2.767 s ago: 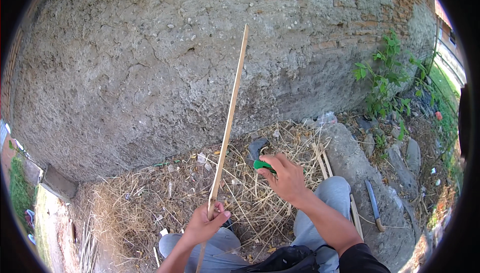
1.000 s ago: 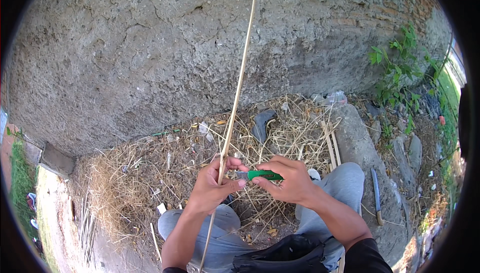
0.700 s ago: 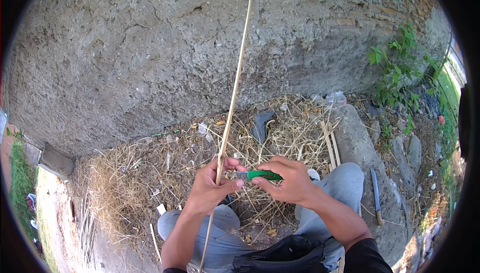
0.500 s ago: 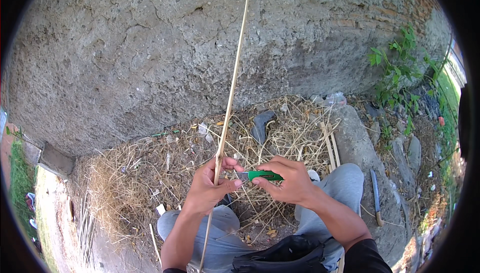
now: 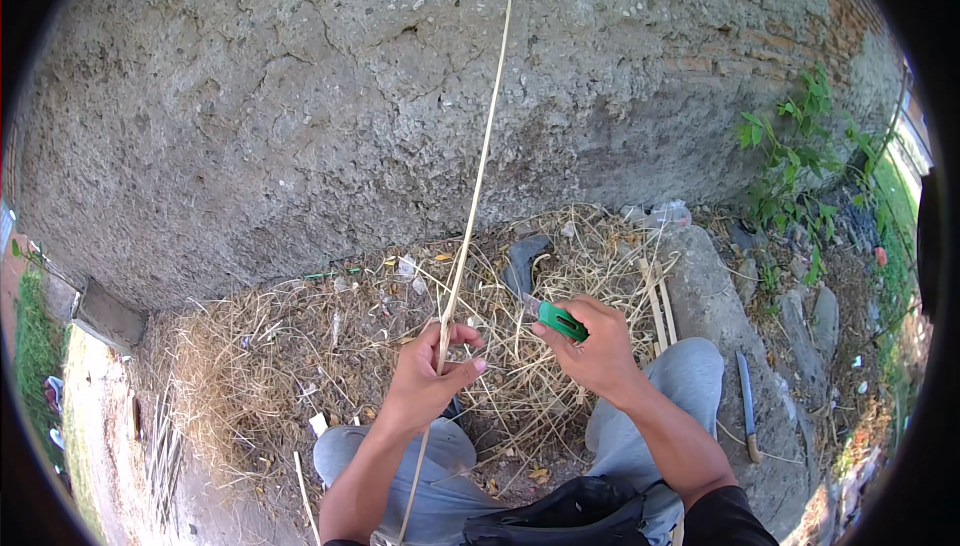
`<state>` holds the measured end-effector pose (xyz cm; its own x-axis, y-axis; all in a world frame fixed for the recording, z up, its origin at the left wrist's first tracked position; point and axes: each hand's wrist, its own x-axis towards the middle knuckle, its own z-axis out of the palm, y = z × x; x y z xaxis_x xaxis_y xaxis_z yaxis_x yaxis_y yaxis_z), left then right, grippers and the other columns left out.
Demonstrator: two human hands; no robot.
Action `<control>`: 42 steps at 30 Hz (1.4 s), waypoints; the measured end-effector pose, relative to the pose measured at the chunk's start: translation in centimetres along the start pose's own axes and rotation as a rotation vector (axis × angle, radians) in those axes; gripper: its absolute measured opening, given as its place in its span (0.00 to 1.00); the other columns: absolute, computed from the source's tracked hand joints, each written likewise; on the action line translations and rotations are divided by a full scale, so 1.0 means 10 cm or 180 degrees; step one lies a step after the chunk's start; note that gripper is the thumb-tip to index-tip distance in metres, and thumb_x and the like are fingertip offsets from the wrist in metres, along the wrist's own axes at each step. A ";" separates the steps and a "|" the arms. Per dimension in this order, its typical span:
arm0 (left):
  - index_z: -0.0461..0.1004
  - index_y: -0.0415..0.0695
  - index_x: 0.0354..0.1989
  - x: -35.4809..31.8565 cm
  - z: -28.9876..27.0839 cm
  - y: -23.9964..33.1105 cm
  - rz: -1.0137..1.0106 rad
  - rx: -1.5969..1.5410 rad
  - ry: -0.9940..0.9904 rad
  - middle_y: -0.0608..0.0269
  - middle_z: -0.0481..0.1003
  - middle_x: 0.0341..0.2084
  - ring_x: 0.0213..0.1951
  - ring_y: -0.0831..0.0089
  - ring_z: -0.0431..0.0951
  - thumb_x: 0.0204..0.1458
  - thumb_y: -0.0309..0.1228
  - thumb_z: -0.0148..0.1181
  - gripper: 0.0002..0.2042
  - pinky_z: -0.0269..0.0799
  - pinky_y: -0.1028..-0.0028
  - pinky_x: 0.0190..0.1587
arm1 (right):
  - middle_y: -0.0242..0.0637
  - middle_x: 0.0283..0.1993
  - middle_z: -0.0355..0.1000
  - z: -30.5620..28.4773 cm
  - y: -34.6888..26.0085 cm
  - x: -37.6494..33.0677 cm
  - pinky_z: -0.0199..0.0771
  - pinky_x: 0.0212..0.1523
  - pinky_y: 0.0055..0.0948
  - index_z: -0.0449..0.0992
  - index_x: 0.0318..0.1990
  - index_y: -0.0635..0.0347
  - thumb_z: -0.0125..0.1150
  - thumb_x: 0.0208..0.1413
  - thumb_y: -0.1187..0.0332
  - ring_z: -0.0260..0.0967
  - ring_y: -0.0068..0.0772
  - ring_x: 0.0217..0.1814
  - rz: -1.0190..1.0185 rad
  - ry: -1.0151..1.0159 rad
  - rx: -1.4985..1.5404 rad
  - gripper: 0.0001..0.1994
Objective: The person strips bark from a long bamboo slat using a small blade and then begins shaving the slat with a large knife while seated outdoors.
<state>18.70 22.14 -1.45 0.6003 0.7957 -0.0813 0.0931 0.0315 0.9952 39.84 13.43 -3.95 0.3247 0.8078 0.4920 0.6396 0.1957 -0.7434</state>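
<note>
A long, thin, pale strip of split wood or bamboo rises from my lap past the litter and up in front of the wall. My left hand holds it below its middle, with thumb and index finger apart on the right side. To the right, my right hand is wrapped round a green utility knife. Its short blade points up and left, apart from the strip.
A rough grey wall stands ahead. Pale shavings cover the ground between my knees and the wall. On the stone ledge at right lies a long knife. Two flat strips lean beside the ledge. A green plant grows far right.
My right hand with the utility knife has moved right and slightly up, away from my left hand, and the blade has tilted upward. The strip has dropped a little and its tip shifted right.
</note>
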 end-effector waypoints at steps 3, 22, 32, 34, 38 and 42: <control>0.69 0.39 0.40 0.01 0.05 -0.08 0.0045 0.0092 -0.0148 0.72 0.70 0.26 0.24 0.90 0.66 0.53 0.24 0.64 0.11 0.59 0.84 0.23 | 0.48 0.27 0.72 0.02 0.09 -0.03 0.65 0.21 0.36 0.73 0.29 0.66 0.65 0.54 0.66 0.71 0.41 0.21 0.0103 0.0034 -0.0273 0.12; 0.68 0.37 0.28 0.02 0.36 -0.50 -0.0162 0.1423 -0.0270 0.62 0.68 0.15 0.19 0.76 0.67 0.53 0.33 0.62 0.12 0.62 0.70 0.22 | 0.52 0.21 0.73 0.23 0.02 -0.14 0.73 0.27 0.49 0.78 0.25 0.60 0.59 0.49 0.59 0.73 0.57 0.24 0.0739 -0.0836 -0.1460 0.13; 0.67 0.36 0.28 -0.01 0.45 -0.42 -0.0282 0.1698 -0.0332 0.58 0.69 0.16 0.19 0.68 0.70 0.53 0.36 0.62 0.15 0.62 0.66 0.22 | 0.56 0.23 0.73 0.28 0.07 -0.16 0.74 0.32 0.51 0.79 0.28 0.60 0.57 0.51 0.59 0.74 0.59 0.28 0.0936 -0.1091 -0.1664 0.13; 0.68 0.34 0.32 -0.03 0.46 -0.40 -0.0333 0.1905 -0.0344 0.51 0.73 0.19 0.21 0.59 0.75 0.54 0.37 0.60 0.16 0.67 0.61 0.25 | 0.55 0.24 0.74 0.26 0.07 -0.16 0.74 0.32 0.51 0.79 0.29 0.61 0.57 0.50 0.62 0.75 0.58 0.29 0.0939 -0.1120 -0.1600 0.12; 0.63 0.31 0.38 -0.07 0.43 -0.48 -0.0298 0.2173 -0.0193 0.44 0.74 0.21 0.25 0.47 0.77 0.56 0.37 0.57 0.18 0.69 0.55 0.30 | 0.56 0.25 0.74 0.27 0.10 -0.15 0.74 0.33 0.51 0.78 0.30 0.65 0.57 0.49 0.64 0.74 0.59 0.29 0.0917 -0.1171 -0.1365 0.11; 0.60 0.32 0.38 -0.08 0.43 -0.42 -0.0406 0.2174 -0.0243 0.40 0.74 0.23 0.27 0.43 0.77 0.57 0.37 0.55 0.18 0.70 0.54 0.32 | 0.57 0.26 0.73 0.33 0.22 -0.17 0.74 0.35 0.51 0.78 0.29 0.67 0.56 0.50 0.65 0.74 0.60 0.29 0.0949 -0.1463 -0.1182 0.12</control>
<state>21.22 18.80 -5.75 0.6032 0.7655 -0.2238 0.6302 -0.2855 0.7220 38.40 14.35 -7.90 0.2471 0.9689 -0.0154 0.7928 -0.2113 -0.5716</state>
